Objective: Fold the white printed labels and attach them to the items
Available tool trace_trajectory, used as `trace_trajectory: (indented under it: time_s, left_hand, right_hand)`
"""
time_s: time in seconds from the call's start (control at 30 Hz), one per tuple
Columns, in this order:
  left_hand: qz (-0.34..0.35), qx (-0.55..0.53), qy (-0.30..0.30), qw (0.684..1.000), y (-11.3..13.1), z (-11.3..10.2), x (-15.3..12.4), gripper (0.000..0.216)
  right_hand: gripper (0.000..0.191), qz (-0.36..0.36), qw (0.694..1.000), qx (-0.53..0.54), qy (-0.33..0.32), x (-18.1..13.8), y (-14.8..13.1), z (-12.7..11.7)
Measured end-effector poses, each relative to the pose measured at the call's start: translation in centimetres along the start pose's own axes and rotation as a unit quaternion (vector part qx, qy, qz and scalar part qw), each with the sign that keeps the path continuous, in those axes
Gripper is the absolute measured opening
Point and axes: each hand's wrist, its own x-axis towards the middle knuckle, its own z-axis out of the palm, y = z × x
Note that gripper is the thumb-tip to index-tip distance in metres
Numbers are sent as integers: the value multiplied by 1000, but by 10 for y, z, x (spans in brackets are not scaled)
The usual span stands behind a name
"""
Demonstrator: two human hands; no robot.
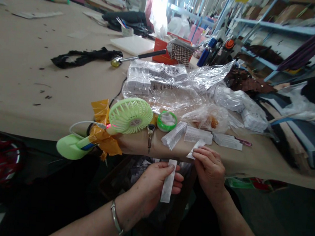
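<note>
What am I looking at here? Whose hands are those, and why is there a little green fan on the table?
This picture comes from a camera worn on a person's head, so you see what they see when they look down. The two hands at the bottom are their own. The left hand holds a narrow white paper strip upright between thumb and fingers. The right hand touches a small white slip lying at the edge of the big tan table. On the table stands a green fan wrapped with yellow tape, next to a small green tub, stacks of white labels and crinkly clear plastic bags. Further back lie black cloth and a red box.
</note>
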Motion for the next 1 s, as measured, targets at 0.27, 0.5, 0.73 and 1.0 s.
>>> trace_trajectory:
  time_s: [0.27,0.5,0.73,1.0]
  left_hand:
    - [5,-143,-64,988,1,-1,0,7]
    - [12,-92,-125,988,-2,-6,0,18]
    - [-5,-94,-126,988,-6,-5,4,17]
    - [-23,-15,-34,999,-12,-8,8,17]
  right_hand:
    - [15,-138,975,148,-94,-13,-51,1]
    - [13,-144,971,164,-95,-21,-46,10]
    - [16,-116,969,185,-112,-22,-51,6]
    - [42,11,999,-15,-51,-10,9,-29]
